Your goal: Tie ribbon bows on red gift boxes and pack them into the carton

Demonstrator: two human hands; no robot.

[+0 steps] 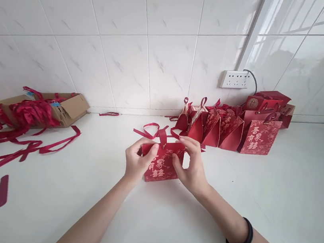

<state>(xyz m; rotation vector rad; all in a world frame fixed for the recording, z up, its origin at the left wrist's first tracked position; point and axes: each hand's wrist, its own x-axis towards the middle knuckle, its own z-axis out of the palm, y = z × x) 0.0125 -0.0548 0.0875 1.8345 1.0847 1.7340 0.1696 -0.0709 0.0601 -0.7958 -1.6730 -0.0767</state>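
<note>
A red gift bag (pixel 163 169) with pale printed characters stands upright on the white table, between my hands. My left hand (pixel 139 158) grips its upper left edge, thumb on the front and fingers behind. At the upper right, my right hand (pixel 190 163) has its thumb on the front face and its fingers behind the top edge. From the bag's top centre rises a short dark red ribbon tab (pixel 163 137). Loose red ribbon loops (pixel 150 130) show just behind the bag.
Several red bags (pixel 229 131) stand in a row at the back right, below a power strip (pixel 234 80). A cardboard box (pixel 75 108) with tangled red ribbons (pixel 35 111) lies at the left. A dark red strip (pixel 3 191) lies nearer.
</note>
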